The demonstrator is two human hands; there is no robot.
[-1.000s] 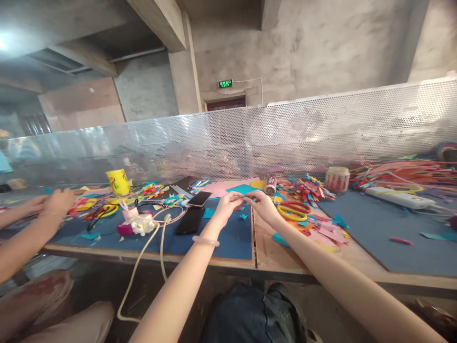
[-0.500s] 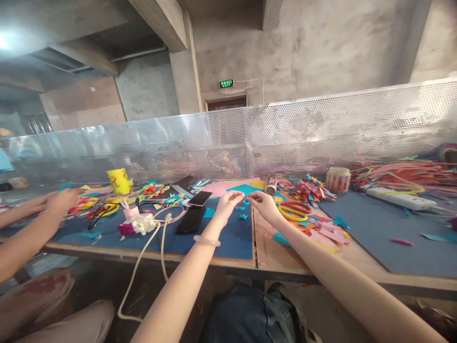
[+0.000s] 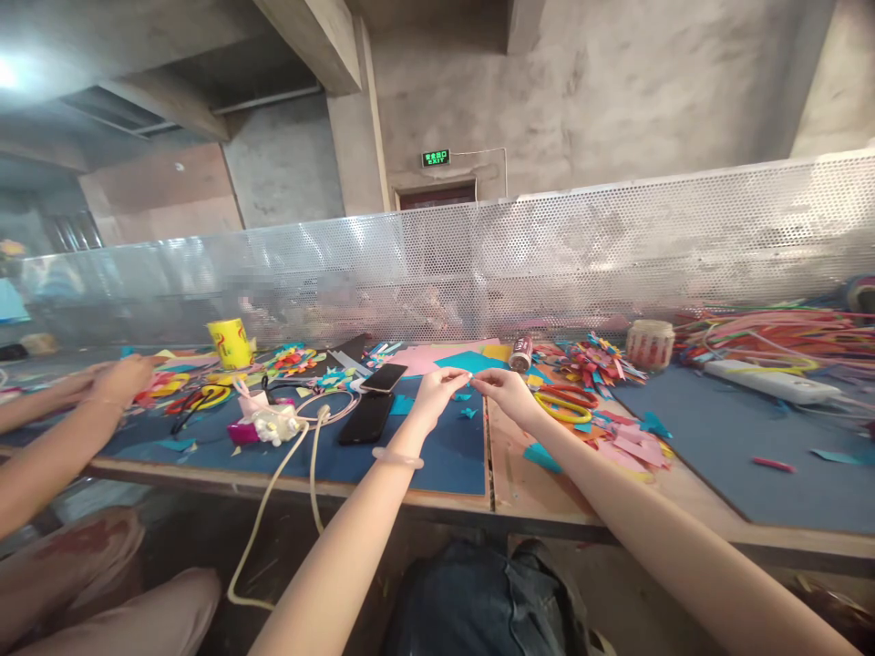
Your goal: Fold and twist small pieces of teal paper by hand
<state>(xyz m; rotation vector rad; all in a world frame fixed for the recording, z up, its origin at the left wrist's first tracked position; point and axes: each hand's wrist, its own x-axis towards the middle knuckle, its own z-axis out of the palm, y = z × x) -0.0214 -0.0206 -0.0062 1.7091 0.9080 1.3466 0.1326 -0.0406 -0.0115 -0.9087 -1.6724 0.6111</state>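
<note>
My left hand [image 3: 437,396] and my right hand [image 3: 507,394] meet fingertip to fingertip above the blue mat [image 3: 437,465]. Both are closed in a pinch on a tiny piece of blue paper [image 3: 471,376], mostly hidden by the fingers. Just behind them lies a sheet of blue paper [image 3: 465,361] over pink paper [image 3: 420,358]. Small folded blue scraps [image 3: 468,413] rest on the mat below my fingertips. To the right of my right hand are scissors with yellow and red handles [image 3: 564,410].
Two phones [image 3: 365,419], a power strip with plugs [image 3: 270,422] and a yellow cup [image 3: 231,344] stand left. A dark red can [image 3: 520,353], paper scraps [image 3: 633,442], a jar [image 3: 649,346] and another power strip [image 3: 772,381] lie right. A co-worker's hands [image 3: 123,378] work at far left.
My fingertips have drawn closer together, and less of the blue piece shows between them. The view has shifted very slightly; the things on the table stay put.
</note>
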